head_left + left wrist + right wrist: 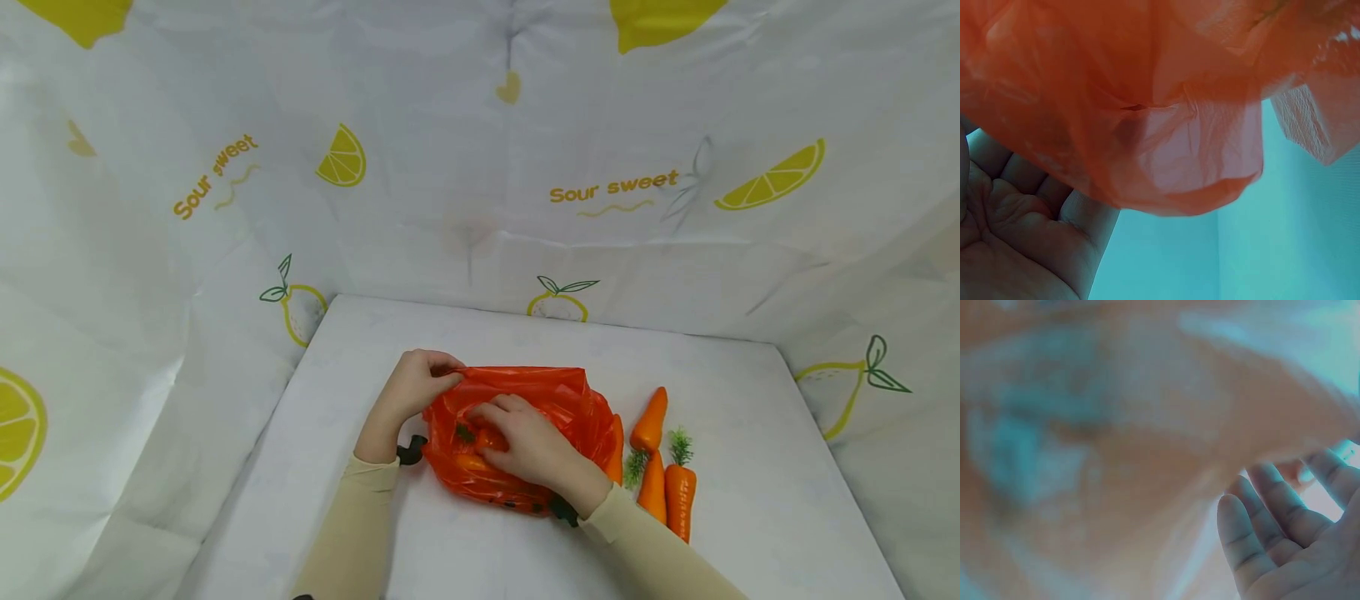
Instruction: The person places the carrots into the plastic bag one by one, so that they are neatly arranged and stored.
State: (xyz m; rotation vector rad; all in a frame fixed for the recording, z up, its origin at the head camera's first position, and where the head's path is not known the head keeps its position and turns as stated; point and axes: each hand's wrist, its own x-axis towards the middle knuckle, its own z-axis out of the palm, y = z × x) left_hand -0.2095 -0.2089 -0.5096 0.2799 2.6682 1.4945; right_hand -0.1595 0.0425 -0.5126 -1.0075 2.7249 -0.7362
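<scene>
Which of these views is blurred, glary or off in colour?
Head: red bag and carrots fairly clear, colours natural; left wrist: strong blue-green cast; right wrist: most of the frame heavily blurred, right hand clearer, bright washed-out patch at upper right.

You have a white tabletop in front of you; on it lies a red plastic bag, and beside it, on your right, lie orange carrots.

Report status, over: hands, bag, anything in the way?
Left hand pinches edge of red plastic bag. Right hand at its opening. Loose carrots at right, not blocking.
</scene>
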